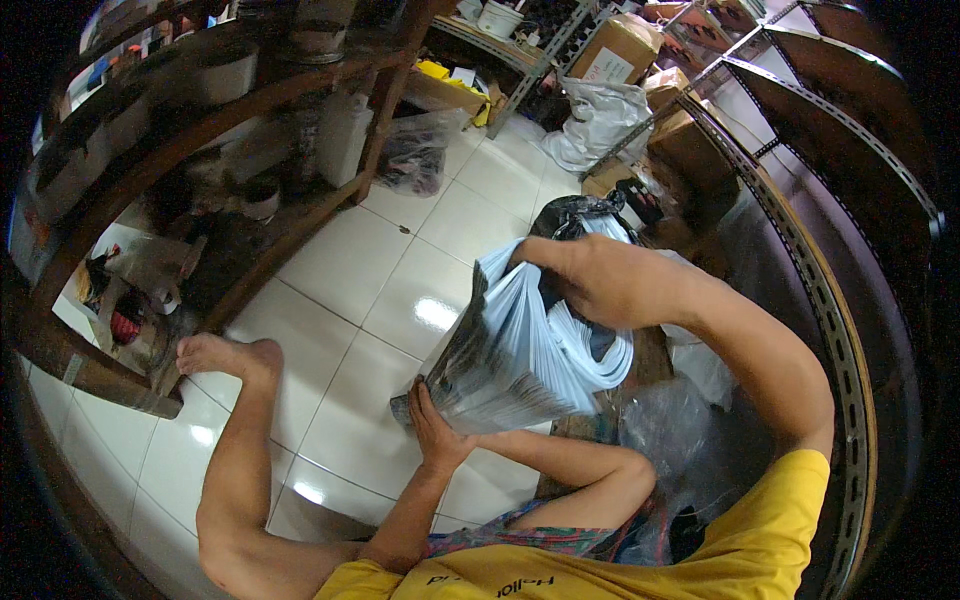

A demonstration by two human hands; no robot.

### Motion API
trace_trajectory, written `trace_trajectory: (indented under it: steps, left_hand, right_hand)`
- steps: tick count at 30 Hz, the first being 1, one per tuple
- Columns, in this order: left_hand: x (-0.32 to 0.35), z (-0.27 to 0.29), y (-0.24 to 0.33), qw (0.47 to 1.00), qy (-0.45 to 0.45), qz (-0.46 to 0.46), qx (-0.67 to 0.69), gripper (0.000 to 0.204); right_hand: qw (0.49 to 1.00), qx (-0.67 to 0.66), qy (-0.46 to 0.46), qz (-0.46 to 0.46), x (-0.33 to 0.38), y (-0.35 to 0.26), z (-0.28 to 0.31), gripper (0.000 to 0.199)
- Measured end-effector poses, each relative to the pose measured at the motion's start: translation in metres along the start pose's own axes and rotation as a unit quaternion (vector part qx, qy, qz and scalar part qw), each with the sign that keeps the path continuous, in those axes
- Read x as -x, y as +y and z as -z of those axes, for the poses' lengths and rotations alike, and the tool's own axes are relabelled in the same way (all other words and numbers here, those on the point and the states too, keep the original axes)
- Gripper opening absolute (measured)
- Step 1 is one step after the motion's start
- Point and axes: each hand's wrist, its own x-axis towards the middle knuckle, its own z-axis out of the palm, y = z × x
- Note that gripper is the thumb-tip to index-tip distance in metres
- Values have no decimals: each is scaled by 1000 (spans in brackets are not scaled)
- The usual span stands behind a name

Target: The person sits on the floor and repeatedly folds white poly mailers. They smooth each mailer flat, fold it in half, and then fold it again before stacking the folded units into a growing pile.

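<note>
Between my hands is a thick bundle of plastic bags point(530, 335), with many thin pale-blue layers and a dark grey printed face. It tilts above the tiled floor, fanned along its lower edge and folded into loops at its right end. My right hand point(615, 280) grips its upper part from above; the fingertips are partly hidden among the layers. My left hand point(438, 435) lies against its lower left corner, fingers along the dark face. Just behind my right hand, a crumpled black plastic bag point(575, 212) stands with more pale-blue folds point(622, 228) beside it.
A dark wooden shelf point(270, 240) with containers and clutter stands at left, my bare foot point(230, 357) close to it. Metal racks point(800, 210) curve along the right. Cardboard boxes point(618, 50), a white sack point(600, 120) and clear plastic point(665, 430) lie around.
</note>
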Motion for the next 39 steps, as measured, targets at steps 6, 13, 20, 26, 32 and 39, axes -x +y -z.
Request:
trace_trajectory:
  steps: [6, 13, 20, 26, 32, 39]
  left_hand:
    - [-10, -3, 12, 999, 21, 29, 1, 123]
    - [-9, -4, 6, 999, 45, 22, 10, 121]
    - [-8, -9, 3, 999, 28, 35, 4, 123]
    - [-8, -6, 3, 999, 33, 33, 4, 122]
    - [-10, -2, 8, 999, 23, 39, 0, 122]
    - [-14, -7, 3, 999, 37, 39, 5, 122]
  right_hand:
    - [996, -84, -14, -35, 3, 21, -9, 56]
    - [996, -1, 53, -72, 7, 30, -20, 35]
    - [987, -100, 31, -119, 2, 20, -19, 39]
    - [997, -46, 39, -50, -3, 29, -15, 56]
    - [985, -5, 68, 160, -13, 39, -7, 56]
    - [979, -61, 87, 176, -31, 42, -23, 52]
